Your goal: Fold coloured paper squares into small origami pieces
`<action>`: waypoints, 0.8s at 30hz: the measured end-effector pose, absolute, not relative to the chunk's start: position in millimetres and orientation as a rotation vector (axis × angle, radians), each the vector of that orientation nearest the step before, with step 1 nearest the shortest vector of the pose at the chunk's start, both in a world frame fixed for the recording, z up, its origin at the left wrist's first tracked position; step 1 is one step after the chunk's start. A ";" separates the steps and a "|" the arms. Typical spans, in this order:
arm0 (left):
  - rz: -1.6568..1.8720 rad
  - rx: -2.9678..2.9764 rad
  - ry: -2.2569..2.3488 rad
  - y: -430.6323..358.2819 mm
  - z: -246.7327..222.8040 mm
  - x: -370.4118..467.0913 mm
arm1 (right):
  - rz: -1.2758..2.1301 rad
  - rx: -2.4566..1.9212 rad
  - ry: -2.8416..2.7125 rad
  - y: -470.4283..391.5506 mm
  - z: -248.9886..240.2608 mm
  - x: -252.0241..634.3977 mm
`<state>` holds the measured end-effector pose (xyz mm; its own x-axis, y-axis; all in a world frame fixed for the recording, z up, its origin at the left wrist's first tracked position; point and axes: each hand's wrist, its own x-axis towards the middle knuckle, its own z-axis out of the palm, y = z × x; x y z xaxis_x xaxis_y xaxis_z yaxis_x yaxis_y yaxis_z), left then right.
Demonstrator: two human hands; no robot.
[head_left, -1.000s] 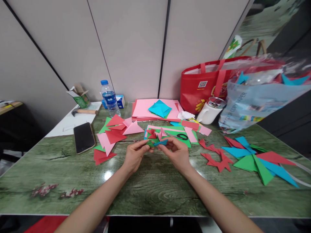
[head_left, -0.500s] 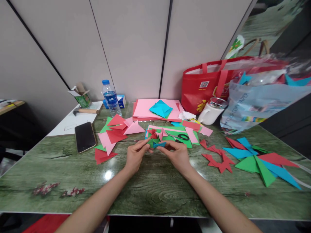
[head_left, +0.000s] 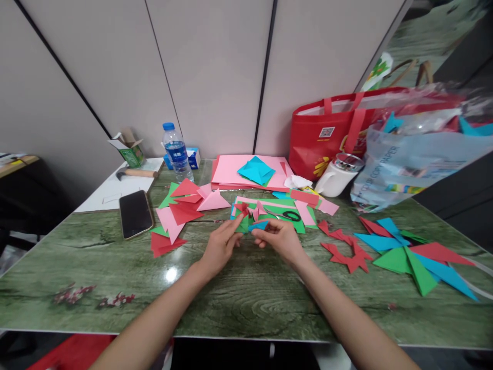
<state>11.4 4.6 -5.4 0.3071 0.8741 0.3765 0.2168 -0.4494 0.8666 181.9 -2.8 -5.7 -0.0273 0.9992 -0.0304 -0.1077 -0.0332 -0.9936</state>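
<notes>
My right hand (head_left: 282,238) pinches a small blue folded paper (head_left: 259,226) between thumb and fingertips. Just left of it, my left hand (head_left: 219,245) is closed at the fingertips on a green folded paper (head_left: 243,225). Red folded paper (head_left: 242,207) and pink folded paper (head_left: 258,209) show right above the green one; whether they are joined to it I cannot tell. A narrow gap seems to part the blue paper from the green. Behind the hands, black-handled scissors (head_left: 291,216) lie on a stack of coloured paper sheets (head_left: 300,225).
Folded triangles (head_left: 186,211) and a phone (head_left: 135,214) lie left. Red folded pieces (head_left: 351,255) and a multicoloured folded shape (head_left: 404,257) lie right. A water bottle (head_left: 177,152), white mug (head_left: 337,178), red bag (head_left: 316,139) and hammer (head_left: 139,173) stand or lie behind.
The blue paper in my right hand has moved slightly right, away from the green paper. My left hand's fingers have straightened somewhat. The view has shifted a little.
</notes>
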 end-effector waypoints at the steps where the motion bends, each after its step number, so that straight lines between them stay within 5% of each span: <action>1: 1.156 1.913 0.966 5.5 -7.2 10.4 | 1.306 -1.142 -1.113 -2.3 -5.4 183.3; 24: 1.101 2.185 0.780 12.8 -19.2 3.9 | 1.213 -1.173 -1.398 -1.1 11.6 204.2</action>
